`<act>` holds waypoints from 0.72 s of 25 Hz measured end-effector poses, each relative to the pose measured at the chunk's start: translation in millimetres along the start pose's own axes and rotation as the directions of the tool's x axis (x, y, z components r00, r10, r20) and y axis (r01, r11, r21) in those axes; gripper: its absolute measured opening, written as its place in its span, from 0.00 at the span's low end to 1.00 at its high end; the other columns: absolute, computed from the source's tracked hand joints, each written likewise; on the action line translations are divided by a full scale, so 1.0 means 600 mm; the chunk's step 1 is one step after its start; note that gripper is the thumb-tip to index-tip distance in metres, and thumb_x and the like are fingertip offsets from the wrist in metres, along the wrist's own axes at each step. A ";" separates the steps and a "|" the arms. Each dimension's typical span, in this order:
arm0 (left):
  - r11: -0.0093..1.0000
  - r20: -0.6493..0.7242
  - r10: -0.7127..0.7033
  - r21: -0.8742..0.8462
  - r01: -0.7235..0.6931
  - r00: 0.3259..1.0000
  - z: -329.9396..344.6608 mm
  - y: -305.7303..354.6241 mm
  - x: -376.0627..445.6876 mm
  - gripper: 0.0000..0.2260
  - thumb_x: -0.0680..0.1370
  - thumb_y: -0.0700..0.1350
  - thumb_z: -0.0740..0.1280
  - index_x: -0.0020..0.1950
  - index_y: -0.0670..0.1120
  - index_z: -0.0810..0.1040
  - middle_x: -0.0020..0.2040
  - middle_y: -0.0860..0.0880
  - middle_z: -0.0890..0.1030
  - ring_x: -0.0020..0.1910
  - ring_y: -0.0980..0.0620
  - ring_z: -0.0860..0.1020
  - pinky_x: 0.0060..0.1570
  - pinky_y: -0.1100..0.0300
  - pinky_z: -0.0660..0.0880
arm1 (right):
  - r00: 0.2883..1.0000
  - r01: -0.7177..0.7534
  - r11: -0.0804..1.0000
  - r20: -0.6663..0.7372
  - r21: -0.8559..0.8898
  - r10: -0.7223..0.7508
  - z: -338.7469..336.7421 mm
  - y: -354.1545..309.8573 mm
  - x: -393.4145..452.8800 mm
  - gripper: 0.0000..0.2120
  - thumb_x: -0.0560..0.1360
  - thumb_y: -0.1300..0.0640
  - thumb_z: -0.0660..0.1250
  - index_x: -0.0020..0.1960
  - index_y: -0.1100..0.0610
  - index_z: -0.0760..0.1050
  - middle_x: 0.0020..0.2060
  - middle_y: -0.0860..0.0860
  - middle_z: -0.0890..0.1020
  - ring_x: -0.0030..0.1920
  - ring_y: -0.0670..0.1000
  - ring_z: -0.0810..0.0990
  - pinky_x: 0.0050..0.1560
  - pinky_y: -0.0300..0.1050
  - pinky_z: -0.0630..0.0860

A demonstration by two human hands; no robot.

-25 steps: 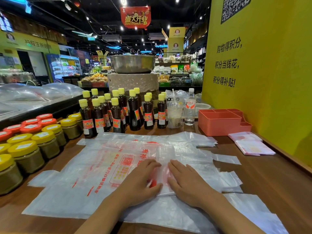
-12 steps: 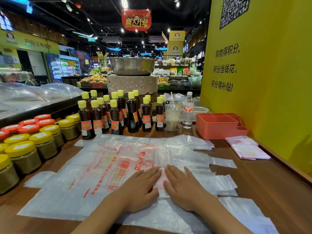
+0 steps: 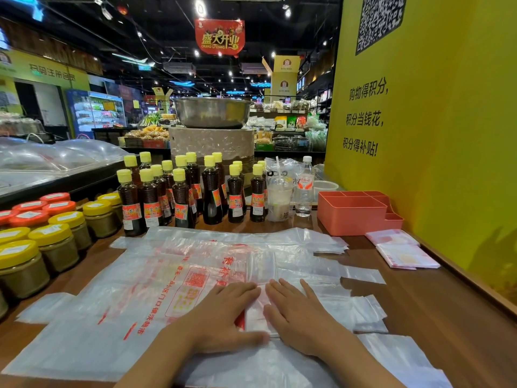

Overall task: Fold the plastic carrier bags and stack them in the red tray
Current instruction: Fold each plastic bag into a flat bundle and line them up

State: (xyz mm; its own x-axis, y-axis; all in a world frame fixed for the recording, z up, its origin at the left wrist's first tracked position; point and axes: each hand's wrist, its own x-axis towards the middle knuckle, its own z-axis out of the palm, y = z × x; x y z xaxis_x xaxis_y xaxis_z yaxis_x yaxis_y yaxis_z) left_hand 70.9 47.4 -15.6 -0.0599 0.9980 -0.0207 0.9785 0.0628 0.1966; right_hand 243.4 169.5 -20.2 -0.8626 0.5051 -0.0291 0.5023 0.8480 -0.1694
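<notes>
Several clear plastic carrier bags (image 3: 120, 298) with red print lie spread flat over the wooden counter. On top of them lies a narrow folded strip of bag (image 3: 260, 278), running away from me. My left hand (image 3: 223, 317) and my right hand (image 3: 296, 315) press flat on the near end of that strip, fingers straight, side by side. The red tray (image 3: 355, 217), with several compartments, stands at the back right against the yellow wall. Two folded bags (image 3: 402, 252) lie on the counter just in front of the tray.
Dark sauce bottles (image 3: 181, 194) with yellow caps stand in rows behind the bags. Jars (image 3: 53, 245) with yellow and red lids line the left side. A drink cup (image 3: 279, 200) and a water bottle (image 3: 305, 189) stand left of the tray. The yellow wall (image 3: 447, 135) borders the right.
Both hands have slid a little toward me along the folded strip, still pressing it flat. The view has tilted up slightly.
</notes>
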 end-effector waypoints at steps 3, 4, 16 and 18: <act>1.000 -0.012 0.007 -0.026 -0.007 1.000 -0.004 -0.004 0.000 0.44 0.71 0.77 0.59 0.81 0.59 0.49 0.80 0.63 0.48 0.78 0.62 0.47 0.74 0.60 0.42 | 1.000 -0.002 0.999 -0.030 0.051 0.004 -0.001 0.005 0.003 0.28 0.85 0.41 0.43 0.82 0.48 0.52 0.81 0.43 0.53 0.80 0.41 0.45 0.78 0.51 0.33; 0.999 -0.029 0.010 -0.032 -0.011 1.000 -0.006 -0.002 0.000 0.44 0.71 0.77 0.59 0.81 0.59 0.51 0.80 0.63 0.50 0.78 0.62 0.48 0.74 0.60 0.44 | 0.999 -0.003 0.997 -0.031 0.072 0.005 -0.003 0.004 0.003 0.28 0.84 0.40 0.43 0.82 0.48 0.53 0.81 0.42 0.54 0.80 0.41 0.47 0.78 0.50 0.33; 0.961 -0.242 -0.081 -0.275 0.012 0.967 -0.019 -0.001 -0.007 0.26 0.71 0.74 0.62 0.65 0.65 0.71 0.58 0.65 0.76 0.53 0.67 0.72 0.51 0.68 0.70 | 0.999 0.034 0.879 -0.002 0.476 -0.038 -0.061 0.005 -0.045 0.38 0.67 0.27 0.69 0.73 0.36 0.64 0.70 0.33 0.66 0.67 0.38 0.65 0.64 0.40 0.64; 0.959 -0.244 -0.078 -0.283 0.006 0.967 -0.020 0.002 -0.009 0.27 0.70 0.74 0.64 0.65 0.63 0.73 0.59 0.66 0.75 0.54 0.69 0.71 0.52 0.70 0.67 | 0.998 0.056 0.917 -0.045 0.395 -0.041 -0.051 0.010 -0.041 0.36 0.69 0.32 0.72 0.74 0.37 0.65 0.70 0.34 0.67 0.67 0.39 0.66 0.66 0.40 0.65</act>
State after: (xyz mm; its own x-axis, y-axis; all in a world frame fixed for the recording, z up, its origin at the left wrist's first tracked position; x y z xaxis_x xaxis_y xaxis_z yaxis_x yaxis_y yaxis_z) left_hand 70.1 42.2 -3.8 -0.1823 0.9618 0.2043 0.8821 0.0682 0.4660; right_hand 269.4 167.4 9.7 -0.8790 0.4763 0.0219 0.3887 0.7424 -0.5457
